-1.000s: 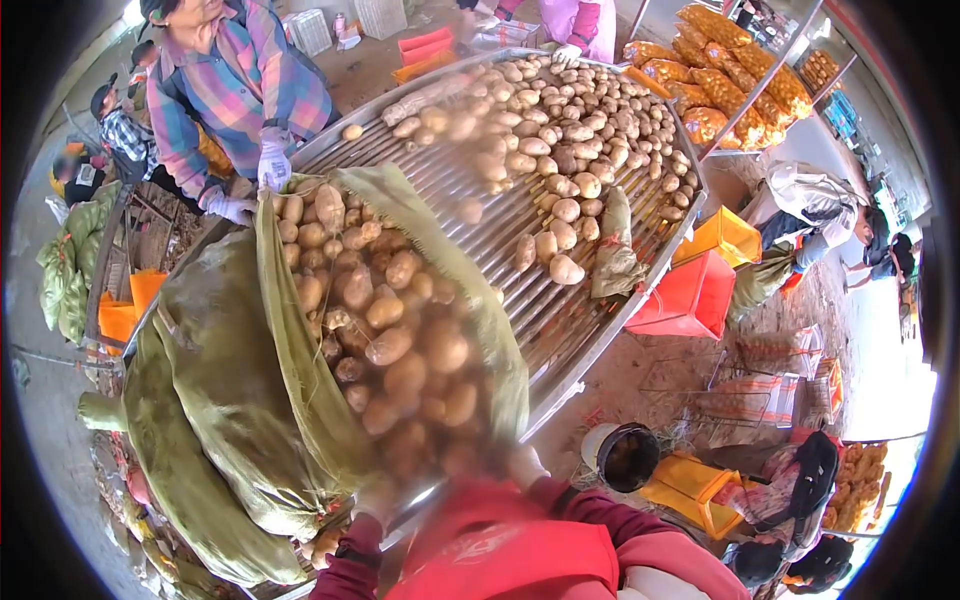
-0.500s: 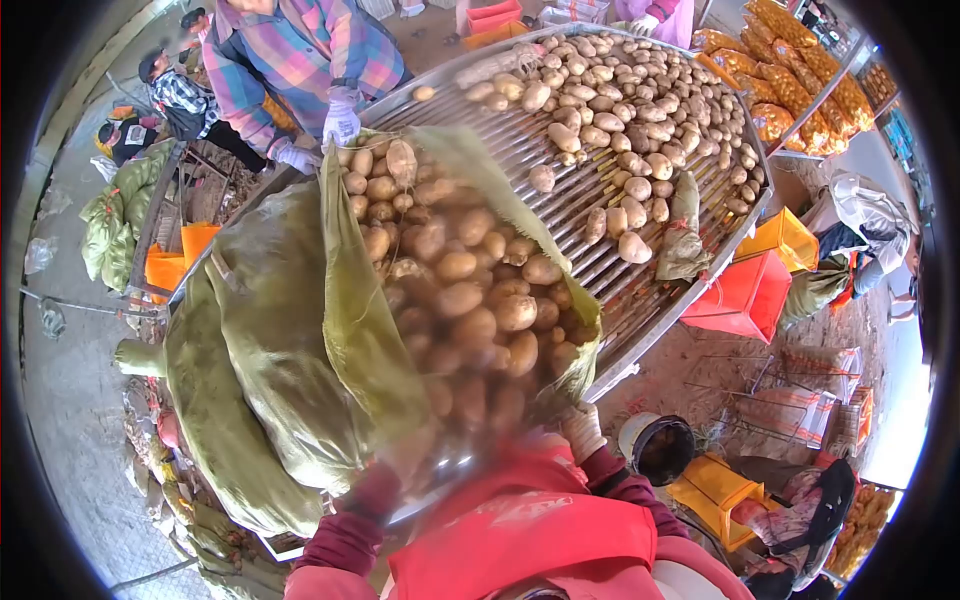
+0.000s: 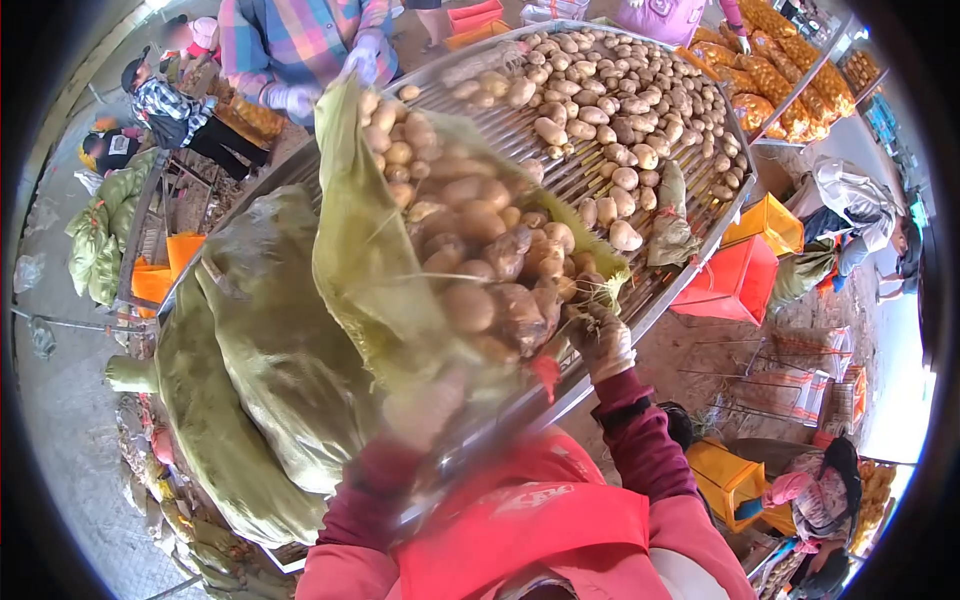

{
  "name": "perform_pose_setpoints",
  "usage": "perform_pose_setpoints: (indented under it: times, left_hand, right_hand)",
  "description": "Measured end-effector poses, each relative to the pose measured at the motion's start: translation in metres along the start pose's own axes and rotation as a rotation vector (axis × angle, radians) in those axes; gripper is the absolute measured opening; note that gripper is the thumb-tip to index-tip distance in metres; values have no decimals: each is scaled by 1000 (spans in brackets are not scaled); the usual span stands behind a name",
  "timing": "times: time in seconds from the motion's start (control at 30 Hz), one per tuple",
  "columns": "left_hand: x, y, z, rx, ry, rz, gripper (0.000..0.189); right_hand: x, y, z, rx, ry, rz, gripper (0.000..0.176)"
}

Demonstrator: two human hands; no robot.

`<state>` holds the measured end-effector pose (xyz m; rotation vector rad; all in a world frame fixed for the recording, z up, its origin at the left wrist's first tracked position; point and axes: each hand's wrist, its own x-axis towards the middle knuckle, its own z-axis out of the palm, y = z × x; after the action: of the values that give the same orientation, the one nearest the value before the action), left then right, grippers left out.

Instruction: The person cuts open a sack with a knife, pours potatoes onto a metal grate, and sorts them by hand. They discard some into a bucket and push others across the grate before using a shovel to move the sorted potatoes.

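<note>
While right hand (image 3: 602, 342) grips rim of open green sack (image 3: 355, 245), left hand (image 3: 425, 408) too blurred to tell its grip. Sack lies on slatted bench (image 3: 648, 286), full of potatoes (image 3: 480, 222). Probably heavy, cloth floppy, load rolly; best grab bunched rim both sides imo.

Red apron (image 3: 520, 535) w/ white print (image 3: 542, 493), pink upper slvs (image 3: 690, 540), maroon lower slvs (image 3: 640, 440).

Passable strip of bare slats (image 3: 648, 286) along the near right edge of the slatted table (image 3: 735, 208), between right hand (image 3: 604, 340) and crumpled sack (image 3: 672, 225), open potato sack (image 3: 365, 250) blocking the middle, full sacks (image 3: 285, 340) the left end, loose potatoes (image 3: 645, 100) crowding the far right corner.
</note>
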<state>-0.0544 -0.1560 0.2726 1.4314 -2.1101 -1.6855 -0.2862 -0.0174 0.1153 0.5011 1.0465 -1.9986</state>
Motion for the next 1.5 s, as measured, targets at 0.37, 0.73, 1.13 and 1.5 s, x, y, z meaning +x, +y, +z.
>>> perform_pose_setpoints:
  times: [0.37,0.73,1.13,1.5]
  left_hand:
    - [136,29,61,-419,19,193,38]
    - [346,-38,92,463,150,823,30]
    - [155,-187,-8,1667,531,203,20]
    - [200,-223,-21,461,186,190,41]
  right_hand:
    - [106,-15,4,85,23,15,17]
    - [128,-12,-6,283,13,-196,17]
    - [93,140,-93,-562,98,-114,21]
    - [71,163,-48,-61,107,256,20]
